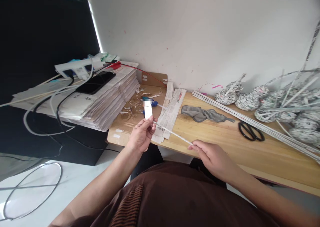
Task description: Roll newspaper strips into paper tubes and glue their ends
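My left hand [142, 133] pinches the upper end of a thin rolled paper stick [172, 133] together with a small white paper strip [148, 112] that stands up from my fingers. The stick slants down to the right, where my right hand [212, 157] grips its lower end between thumb and fingers. Both hands hover over the near edge of the wooden table [225, 137]. Just behind the stick lie cut newspaper strips [170, 112] on the table.
A stack of newspapers [100, 100] with a phone [96, 82] and cables stands at the left. Black scissors [250, 131], a grey cloth [203, 114], long paper sticks [262, 127] and woven newspaper pieces [275, 104] lie to the right. A cardboard sheet [132, 113] holds scraps.
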`<action>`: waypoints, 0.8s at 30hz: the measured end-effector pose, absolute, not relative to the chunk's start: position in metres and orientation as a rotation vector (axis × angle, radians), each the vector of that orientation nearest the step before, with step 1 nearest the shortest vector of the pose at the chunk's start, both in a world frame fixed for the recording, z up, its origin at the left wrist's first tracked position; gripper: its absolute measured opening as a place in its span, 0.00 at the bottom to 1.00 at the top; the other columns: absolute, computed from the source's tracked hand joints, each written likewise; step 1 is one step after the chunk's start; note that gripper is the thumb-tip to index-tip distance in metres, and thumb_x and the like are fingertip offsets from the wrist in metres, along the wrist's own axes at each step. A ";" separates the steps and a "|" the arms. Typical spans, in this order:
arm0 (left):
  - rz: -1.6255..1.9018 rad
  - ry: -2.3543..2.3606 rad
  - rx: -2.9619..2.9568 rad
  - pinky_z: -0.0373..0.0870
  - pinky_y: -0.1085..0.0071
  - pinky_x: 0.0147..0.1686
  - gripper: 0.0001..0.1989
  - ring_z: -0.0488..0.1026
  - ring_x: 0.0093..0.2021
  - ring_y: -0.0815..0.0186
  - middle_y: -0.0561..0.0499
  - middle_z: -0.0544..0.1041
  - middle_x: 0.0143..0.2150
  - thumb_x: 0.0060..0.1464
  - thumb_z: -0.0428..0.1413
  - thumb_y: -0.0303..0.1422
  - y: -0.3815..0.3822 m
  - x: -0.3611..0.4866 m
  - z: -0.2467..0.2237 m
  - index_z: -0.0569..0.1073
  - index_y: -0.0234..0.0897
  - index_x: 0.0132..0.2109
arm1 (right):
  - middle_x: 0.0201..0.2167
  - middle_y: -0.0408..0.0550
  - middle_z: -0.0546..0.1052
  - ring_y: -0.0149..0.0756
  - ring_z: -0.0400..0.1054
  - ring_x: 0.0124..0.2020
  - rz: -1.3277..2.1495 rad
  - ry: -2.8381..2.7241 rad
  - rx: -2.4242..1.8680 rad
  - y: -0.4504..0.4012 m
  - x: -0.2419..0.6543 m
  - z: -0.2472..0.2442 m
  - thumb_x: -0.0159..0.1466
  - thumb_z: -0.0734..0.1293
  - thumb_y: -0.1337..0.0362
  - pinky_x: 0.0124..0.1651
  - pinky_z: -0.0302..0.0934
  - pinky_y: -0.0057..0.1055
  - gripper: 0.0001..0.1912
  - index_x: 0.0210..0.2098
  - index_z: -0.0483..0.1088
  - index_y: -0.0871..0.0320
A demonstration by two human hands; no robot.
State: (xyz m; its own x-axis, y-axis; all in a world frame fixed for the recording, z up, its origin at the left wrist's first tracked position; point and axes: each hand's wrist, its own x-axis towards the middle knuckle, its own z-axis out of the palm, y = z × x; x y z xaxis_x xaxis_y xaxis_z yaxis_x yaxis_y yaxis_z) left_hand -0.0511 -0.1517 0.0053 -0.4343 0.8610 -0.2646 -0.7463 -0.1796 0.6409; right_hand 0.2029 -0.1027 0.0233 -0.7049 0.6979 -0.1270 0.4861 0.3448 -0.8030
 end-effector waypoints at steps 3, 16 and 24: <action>1.810 0.867 0.190 0.71 0.86 0.23 0.03 0.68 0.23 0.78 0.47 0.75 0.31 0.52 0.60 0.22 -0.151 -0.050 0.006 0.74 0.28 0.30 | 0.17 0.36 0.55 0.27 0.49 0.16 2.028 -2.058 -1.074 -0.103 0.208 0.020 0.68 0.54 0.48 0.20 0.49 0.26 0.22 0.37 0.69 0.57; 1.793 0.881 0.142 0.71 0.87 0.22 0.04 0.69 0.22 0.78 0.48 0.74 0.29 0.54 0.57 0.22 -0.152 -0.056 0.007 0.75 0.27 0.31 | 0.14 0.34 0.51 0.26 0.44 0.14 2.197 -1.980 -1.128 -0.107 0.232 0.019 0.67 0.53 0.45 0.17 0.43 0.25 0.25 0.33 0.68 0.58; 1.800 0.937 0.223 0.72 0.85 0.23 0.03 0.69 0.23 0.78 0.48 0.75 0.29 0.53 0.58 0.22 -0.154 -0.049 0.004 0.75 0.26 0.31 | 0.31 0.48 0.72 0.37 0.66 0.33 1.134 -2.555 -1.064 -0.107 0.218 0.024 0.66 0.59 0.49 0.34 0.58 0.30 0.18 0.42 0.68 0.56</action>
